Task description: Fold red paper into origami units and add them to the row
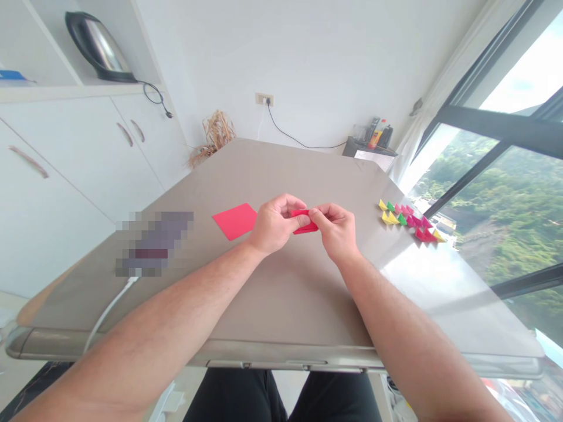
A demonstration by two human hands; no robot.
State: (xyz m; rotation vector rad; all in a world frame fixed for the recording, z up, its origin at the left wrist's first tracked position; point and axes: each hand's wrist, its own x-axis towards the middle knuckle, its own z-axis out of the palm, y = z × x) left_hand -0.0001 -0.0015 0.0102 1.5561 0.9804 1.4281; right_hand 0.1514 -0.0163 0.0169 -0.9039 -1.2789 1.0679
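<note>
A small folded piece of red paper point(304, 225) is held between my two hands above the middle of the table. My left hand point(278, 223) pinches its left end between thumb and fingers. At the right end, the thumb and fingers of my right hand point(338, 230) close on the same paper. Parts of the folds are hidden behind the fingers. Just left of my left hand, a flat sheet of red paper point(235, 221) lies on the table, its right corner close to the hand.
Several small folded paper boats point(409, 221) in yellow, green, pink and red stand at the table's point(281, 310) right. On the left lies a blurred-out dark object point(160, 237) with a white cable point(108, 310). A window point(497, 170) borders the right side.
</note>
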